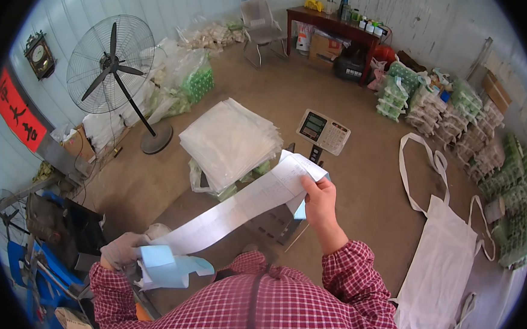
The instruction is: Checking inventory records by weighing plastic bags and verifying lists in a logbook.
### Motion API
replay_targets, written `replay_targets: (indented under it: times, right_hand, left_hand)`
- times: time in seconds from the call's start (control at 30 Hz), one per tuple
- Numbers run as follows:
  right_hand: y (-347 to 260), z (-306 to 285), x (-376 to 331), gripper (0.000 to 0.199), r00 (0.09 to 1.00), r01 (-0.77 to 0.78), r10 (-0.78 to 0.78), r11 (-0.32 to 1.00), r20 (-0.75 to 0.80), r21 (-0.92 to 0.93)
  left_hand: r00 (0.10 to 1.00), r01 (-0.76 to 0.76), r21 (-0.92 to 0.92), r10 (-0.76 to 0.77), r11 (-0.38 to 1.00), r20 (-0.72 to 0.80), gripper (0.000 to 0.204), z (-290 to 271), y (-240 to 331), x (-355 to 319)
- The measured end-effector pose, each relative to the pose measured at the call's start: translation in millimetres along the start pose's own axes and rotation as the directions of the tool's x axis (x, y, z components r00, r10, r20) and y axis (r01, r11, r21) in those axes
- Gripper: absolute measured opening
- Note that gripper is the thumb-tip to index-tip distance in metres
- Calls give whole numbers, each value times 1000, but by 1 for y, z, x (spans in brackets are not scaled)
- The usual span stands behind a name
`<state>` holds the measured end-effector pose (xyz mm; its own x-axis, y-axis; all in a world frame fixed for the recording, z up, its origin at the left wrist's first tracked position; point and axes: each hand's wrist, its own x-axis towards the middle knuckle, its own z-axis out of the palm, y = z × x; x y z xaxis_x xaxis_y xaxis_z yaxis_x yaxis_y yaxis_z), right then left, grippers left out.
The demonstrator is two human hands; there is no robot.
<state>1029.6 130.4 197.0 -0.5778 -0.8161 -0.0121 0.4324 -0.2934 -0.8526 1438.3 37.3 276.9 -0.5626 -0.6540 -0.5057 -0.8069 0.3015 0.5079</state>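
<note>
A long white paper strip [230,214] with faint print stretches slantwise between my two hands. My right hand [320,205] pinches its upper end, where the paper folds over and light blue paper [300,210] shows beneath. My left hand [123,251], smeared by motion, is closed at the lower end. Light blue paper [170,266] hangs curled beside my left hand. Beyond the strip, a stack of clear plastic sheets or bags [232,139] lies on a support mostly hidden below it. A scale display with a keypad [324,132] stands past my right hand.
A black pedestal fan [110,64] stands at left. A chair [261,24] and a dark red desk [338,25] are at the back. Tied bundles [454,110] line the right wall. A white apron-like cloth [441,266] with straps lies at right; blue-framed equipment [52,266] is at lower left.
</note>
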Motion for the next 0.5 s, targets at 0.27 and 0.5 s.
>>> replay_targets:
  times: [0.27,0.5]
  right_hand:
    - [10,26,2,32,907,388,-404,690,121,-611]
    - [11,26,-6,31,891,302,-450,673,-50,-675]
  left_hand:
    - [810,-533,-86,538,841,233,35,-23,100,147]
    - [652,-641,-566,757,518,-45,62,11,162,226]
